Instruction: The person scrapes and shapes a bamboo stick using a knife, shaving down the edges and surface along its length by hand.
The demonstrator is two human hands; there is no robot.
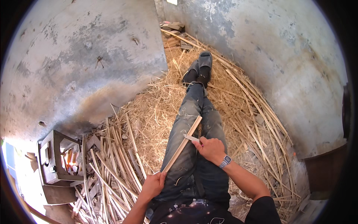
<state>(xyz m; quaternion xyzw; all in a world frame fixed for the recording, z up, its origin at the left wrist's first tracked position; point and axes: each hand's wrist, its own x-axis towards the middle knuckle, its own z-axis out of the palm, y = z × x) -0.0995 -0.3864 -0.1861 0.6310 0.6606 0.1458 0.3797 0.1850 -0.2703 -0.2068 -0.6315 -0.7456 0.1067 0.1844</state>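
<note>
Left hand (pixel 152 185) closes tight on a pale strip's (pixel 180 148) near end, at the lap's (pixel 213 183) left edge; right hand (pixel 212 150), knuckles up, grips a knife (pixel 192 138), blade crossing it! Shavings (pixel 149 106) blanket the ground between weathered walls (pixel 85 48).

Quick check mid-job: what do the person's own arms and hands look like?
Both hands are ungloved. The right hand has a silver-grey watch with a squarish face at its wrist, and a short black sleeve further up. The left hand shows no watch; its sleeve is out of view.
</note>
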